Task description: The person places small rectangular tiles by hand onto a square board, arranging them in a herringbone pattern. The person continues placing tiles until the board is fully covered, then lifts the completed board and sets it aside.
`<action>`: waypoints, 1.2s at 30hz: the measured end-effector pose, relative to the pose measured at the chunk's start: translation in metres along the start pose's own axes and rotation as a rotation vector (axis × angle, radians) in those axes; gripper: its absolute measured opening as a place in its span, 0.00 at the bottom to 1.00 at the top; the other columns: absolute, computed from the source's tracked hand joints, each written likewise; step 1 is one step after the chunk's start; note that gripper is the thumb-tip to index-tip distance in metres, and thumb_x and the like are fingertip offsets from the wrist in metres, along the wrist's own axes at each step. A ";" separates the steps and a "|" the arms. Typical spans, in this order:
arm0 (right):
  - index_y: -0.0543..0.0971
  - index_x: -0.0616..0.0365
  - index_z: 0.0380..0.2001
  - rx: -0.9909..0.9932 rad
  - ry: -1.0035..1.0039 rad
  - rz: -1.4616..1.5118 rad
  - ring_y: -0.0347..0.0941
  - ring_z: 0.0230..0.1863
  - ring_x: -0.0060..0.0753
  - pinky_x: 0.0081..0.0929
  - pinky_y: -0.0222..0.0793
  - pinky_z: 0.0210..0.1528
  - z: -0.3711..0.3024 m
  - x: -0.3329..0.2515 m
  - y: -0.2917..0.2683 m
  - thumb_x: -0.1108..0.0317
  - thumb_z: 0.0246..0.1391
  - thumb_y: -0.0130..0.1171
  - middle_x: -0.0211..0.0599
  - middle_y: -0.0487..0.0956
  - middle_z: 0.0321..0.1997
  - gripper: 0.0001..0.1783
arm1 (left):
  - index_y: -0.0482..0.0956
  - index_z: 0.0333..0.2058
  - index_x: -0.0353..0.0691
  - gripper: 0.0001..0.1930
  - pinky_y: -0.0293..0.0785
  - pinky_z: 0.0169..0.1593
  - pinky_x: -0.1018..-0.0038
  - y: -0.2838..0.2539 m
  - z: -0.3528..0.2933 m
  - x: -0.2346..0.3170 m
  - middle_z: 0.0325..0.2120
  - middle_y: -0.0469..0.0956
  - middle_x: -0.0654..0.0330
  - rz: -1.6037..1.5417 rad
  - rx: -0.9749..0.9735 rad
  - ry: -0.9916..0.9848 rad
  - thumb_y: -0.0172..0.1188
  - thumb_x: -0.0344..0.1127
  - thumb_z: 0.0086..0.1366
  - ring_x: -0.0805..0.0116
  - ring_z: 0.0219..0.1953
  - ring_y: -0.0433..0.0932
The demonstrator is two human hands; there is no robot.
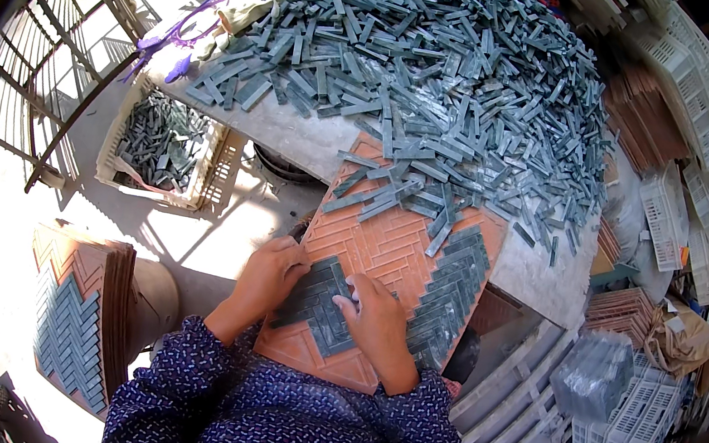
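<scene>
We press both hands, left hand (pixel 267 274) and right hand (pixel 376 321), flat with fingers released on grey-green tile strips (pixel 321 294) in the orange herringbone mould tray (pixel 379 243). Perhaps a third is filled; the loose strip heap (pixel 452 62) waits on the tabletop (pixel 294 135).

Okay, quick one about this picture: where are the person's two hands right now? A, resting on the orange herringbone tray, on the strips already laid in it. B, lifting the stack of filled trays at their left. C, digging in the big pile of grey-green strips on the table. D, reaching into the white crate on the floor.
A: the left hand and right hand both rest on the orange herringbone tray, fingers on the laid strips.
</scene>
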State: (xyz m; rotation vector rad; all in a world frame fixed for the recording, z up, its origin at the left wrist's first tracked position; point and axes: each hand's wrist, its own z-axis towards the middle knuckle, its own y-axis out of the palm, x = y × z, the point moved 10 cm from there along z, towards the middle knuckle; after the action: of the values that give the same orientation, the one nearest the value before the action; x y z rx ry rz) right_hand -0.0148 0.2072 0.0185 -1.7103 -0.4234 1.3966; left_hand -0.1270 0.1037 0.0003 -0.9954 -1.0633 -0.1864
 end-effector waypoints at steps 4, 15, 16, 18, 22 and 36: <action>0.71 0.58 0.34 0.031 -0.028 -0.043 0.75 0.32 0.49 0.39 0.70 0.30 0.002 -0.006 -0.001 0.68 0.45 0.62 0.43 0.76 0.32 0.14 | 0.77 0.27 0.36 0.03 0.72 0.38 0.66 0.000 -0.001 -0.003 0.27 0.75 0.56 -0.013 0.001 -0.031 0.61 0.26 0.50 0.55 0.33 0.75; 0.75 0.62 0.34 -0.113 -0.010 0.062 0.76 0.33 0.49 0.36 0.70 0.33 0.010 0.007 -0.005 0.70 0.47 0.60 0.46 0.78 0.30 0.10 | 0.77 0.31 0.37 0.07 0.71 0.41 0.65 0.001 0.002 0.035 0.31 0.74 0.56 0.095 0.054 0.206 0.60 0.26 0.51 0.55 0.38 0.73; 0.75 0.62 0.33 0.008 0.008 0.044 0.76 0.32 0.49 0.36 0.70 0.33 0.013 0.014 -0.024 0.70 0.47 0.60 0.47 0.78 0.30 0.10 | 0.77 0.32 0.37 0.07 0.71 0.42 0.66 0.003 0.003 0.041 0.31 0.74 0.56 0.084 0.057 0.233 0.60 0.26 0.51 0.56 0.38 0.73; 0.76 0.63 0.32 0.249 0.039 0.010 0.76 0.32 0.48 0.35 0.71 0.32 0.012 0.029 -0.059 0.71 0.47 0.61 0.48 0.78 0.29 0.09 | 0.78 0.31 0.36 0.07 0.71 0.42 0.66 0.009 0.003 0.052 0.31 0.74 0.57 0.103 0.031 0.304 0.59 0.26 0.51 0.56 0.37 0.73; 0.73 0.61 0.33 0.424 0.195 -0.129 0.76 0.27 0.47 0.36 0.69 0.27 0.021 0.070 -0.096 0.71 0.44 0.64 0.46 0.77 0.25 0.13 | 0.78 0.28 0.36 0.04 0.70 0.43 0.67 0.027 0.002 0.051 0.31 0.74 0.57 0.169 -0.058 0.371 0.59 0.26 0.51 0.57 0.37 0.73; 0.74 0.67 0.40 0.110 0.247 0.459 0.76 0.30 0.24 0.21 0.71 0.34 0.011 0.068 -0.055 0.74 0.48 0.60 0.41 0.79 0.30 0.14 | 0.77 0.26 0.37 0.04 0.70 0.42 0.66 0.019 0.010 0.042 0.30 0.75 0.56 0.040 -0.042 0.250 0.61 0.26 0.49 0.55 0.37 0.73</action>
State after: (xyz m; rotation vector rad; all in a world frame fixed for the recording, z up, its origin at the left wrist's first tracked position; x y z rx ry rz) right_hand 0.0099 0.2914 0.0191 -1.9323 0.1940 1.4622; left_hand -0.1015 0.1354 0.0236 -1.0015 -0.8134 -0.2936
